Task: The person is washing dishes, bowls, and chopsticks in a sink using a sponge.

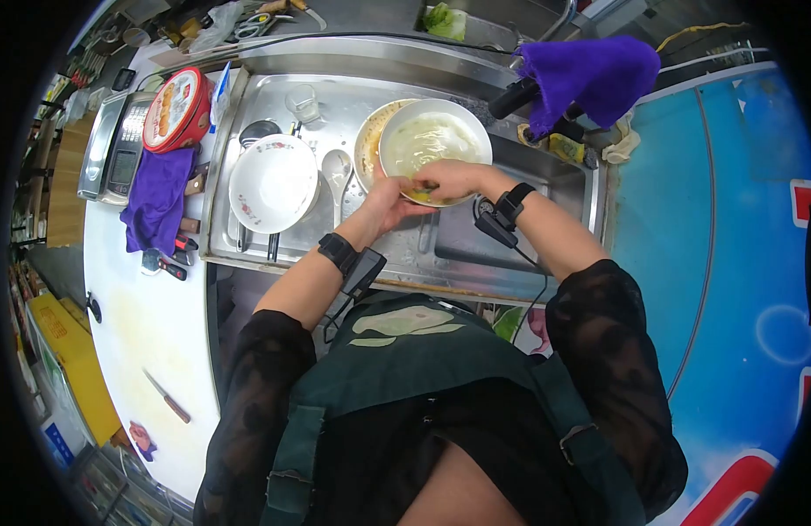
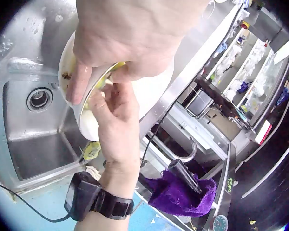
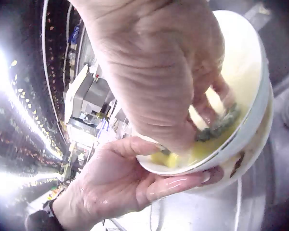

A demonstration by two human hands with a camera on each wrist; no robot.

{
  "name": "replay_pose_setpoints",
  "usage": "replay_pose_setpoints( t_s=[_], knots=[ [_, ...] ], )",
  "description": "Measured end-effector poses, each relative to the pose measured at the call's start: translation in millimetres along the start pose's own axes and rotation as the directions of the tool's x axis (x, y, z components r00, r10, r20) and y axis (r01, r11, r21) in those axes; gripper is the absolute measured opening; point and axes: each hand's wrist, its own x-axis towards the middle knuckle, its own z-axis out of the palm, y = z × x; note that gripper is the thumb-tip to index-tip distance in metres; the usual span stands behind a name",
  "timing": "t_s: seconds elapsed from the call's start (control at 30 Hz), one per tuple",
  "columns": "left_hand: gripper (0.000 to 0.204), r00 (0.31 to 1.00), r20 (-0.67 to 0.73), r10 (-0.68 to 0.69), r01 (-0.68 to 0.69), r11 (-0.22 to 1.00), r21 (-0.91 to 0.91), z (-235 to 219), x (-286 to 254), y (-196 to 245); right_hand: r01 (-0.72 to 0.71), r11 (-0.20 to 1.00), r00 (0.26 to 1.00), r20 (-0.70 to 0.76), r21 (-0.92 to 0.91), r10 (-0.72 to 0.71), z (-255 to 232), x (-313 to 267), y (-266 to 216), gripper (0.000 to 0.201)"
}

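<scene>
A white bowl (image 1: 432,131) with cloudy, wet contents is tilted over a second, brown-patterned bowl (image 1: 368,149) at the sink. My left hand (image 1: 393,203) grips its near rim, thumb at the inside and fingers spread under the outside, as the right wrist view shows of the left hand (image 3: 120,178). Inside the bowl, my right hand (image 1: 451,179) has its fingers curled round a yellow and grey-green sponge-like pad (image 3: 221,126), pressed against the wall. The right hand (image 2: 116,125) partly hides the pad in the left wrist view.
Left of the bowls are a white spoon (image 1: 337,171), a flowered bowl (image 1: 274,184), a black ladle (image 1: 259,131) and a glass (image 1: 302,103). The sink basin (image 1: 502,223) lies to the right, below a faucet area with a purple cloth (image 1: 589,79). A knife (image 1: 169,399) lies on the white counter.
</scene>
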Motion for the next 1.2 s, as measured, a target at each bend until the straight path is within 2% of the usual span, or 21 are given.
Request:
replay_pose_setpoints(
  t_s=[0.03,0.07,0.13,0.17,0.23,0.27,0.33,0.43,0.47,0.53,0.57,0.63,0.67,0.73,0.77,0.8,0.87,1.0,1.07,1.13,1.2],
  knots=[
    [0.084,1.0,-0.025,0.002,-0.001,1.0,0.031,0.0,1.3,0.8,-0.149,0.975,0.988,0.013,-0.166,0.154,0.8,-5.9,-1.6,0.017],
    [0.084,1.0,-0.024,0.002,-0.001,0.999,0.032,1.4,0.5,1.4,-0.151,0.974,0.988,0.011,-0.167,0.154,0.6,-9.6,-3.0,0.017],
    [0.089,0.996,0.02,0.084,-0.086,0.989,0.12,3.1,-0.7,2.2,-0.413,0.756,0.911,-0.238,-0.508,0.337,3.2,-13.1,2.6,0.018],
    [0.089,0.996,0.018,0.086,-0.088,0.989,0.12,1.9,1.4,1.3,-0.41,0.758,0.912,-0.238,-0.508,0.334,5.5,-10.9,9.1,0.018],
    [0.092,0.993,0.049,0.104,-0.111,0.979,0.17,-2.8,7.5,-0.3,-0.444,0.664,0.874,-0.454,-0.601,0.174,8.7,1.8,27.0,0.015],
    [0.092,0.993,0.045,0.107,-0.113,0.979,0.171,-3.9,8.8,-0.4,-0.441,0.667,0.875,-0.454,-0.601,0.169,7.0,8.5,30.9,0.015],
    [0.092,0.997,0.016,0.081,-0.082,0.983,0.163,-2.2,8.8,1.4,-0.544,0.497,0.82,-0.554,-0.676,0.143,-0.9,24.5,27.0,0.016],
    [0.091,0.999,-0.004,0.035,-0.034,0.99,0.14,-1.4,6.1,3.1,-0.551,0.661,0.733,-0.674,-0.51,0.091,-7.3,48.1,24.8,0.022],
    [0.091,0.999,-0.005,0.035,-0.034,0.99,0.137,-0.6,5.3,3.1,-0.549,0.661,0.735,-0.672,-0.512,0.09,-6.5,52.4,24.7,0.022],
    [0.087,0.999,-0.03,0.042,-0.036,0.987,0.159,-1.0,6.7,1.8,-0.319,0.907,0.738,-0.672,-0.275,0.055,-3.9,58.9,24.3,0.027],
    [0.087,0.999,-0.027,0.043,-0.038,0.987,0.156,-2.9,8.7,1.1,-0.321,0.905,0.739,-0.671,-0.279,0.055,-1.6,60.5,23.8,0.027],
    [0.084,1.0,-0.021,0.01,-0.007,0.988,0.154,-4.5,12.9,0.0,0.026,0.989,0.831,-0.547,-0.147,-0.103,2.0,53.5,11.0,0.03],
    [0.084,1.0,-0.015,0.009,-0.007,0.988,0.153,-5.4,14.4,-1.5,0.021,0.989,0.831,-0.547,-0.149,-0.1,4.3,48.9,4.7,0.03],
    [0.081,0.998,-0.003,0.058,-0.057,0.985,0.163,-2.0,7.1,1.0,0.073,0.997,0.924,-0.378,0.014,-0.063,6.7,41.3,-8.1,0.033],
    [0.081,0.998,0.001,0.06,-0.059,0.985,0.165,-0.5,6.5,1.4,0.099,0.994,0.95,-0.293,-0.046,-0.108,10.3,42.5,0.7,0.031],
    [0.08,0.997,-0.025,0.069,-0.064,0.984,0.166,1.1,6.4,1.7,0.096,0.994,0.949,-0.297,-0.049,-0.106,6.8,35.4,-2.2,0.031],
    [0.08,0.996,-0.047,0.069,-0.061,0.984,0.169,3.1,4.7,-1.9,0.047,0.999,0.998,-0.036,-0.023,-0.048,3.7,13.0,-11.8,0.026],
    [0.082,0.992,-0.023,0.125,-0.121,0.985,0.127,2.1,3.6,-0.9,-0.139,0.988,0.987,0.078,-0.072,0.144,-5.2,-21.3,-8.3,0.04],
    [0.083,0.989,-0.01,0.146,-0.144,0.983,0.118,1.4,4.1,-1.7,-0.144,0.981,0.989,0.013,-0.132,0.147,-0.2,-42.7,-21.5,0.044],
    [0.084,0.991,0.04,0.129,-0.132,0.986,0.104,-0.2,4.1,-1.1,-0.125,0.9,0.963,-0.268,-0.417,0.01,14.5,-59.4,-33.7,0.048],
    [0.083,0.989,0.047,0.138,-0.142,0.982,0.122,-1.5,0.6,-1.9,-0.203,0.892,0.938,-0.342,-0.404,0.059,26.5,-63.2,-31.9,0.044]
  ],
)
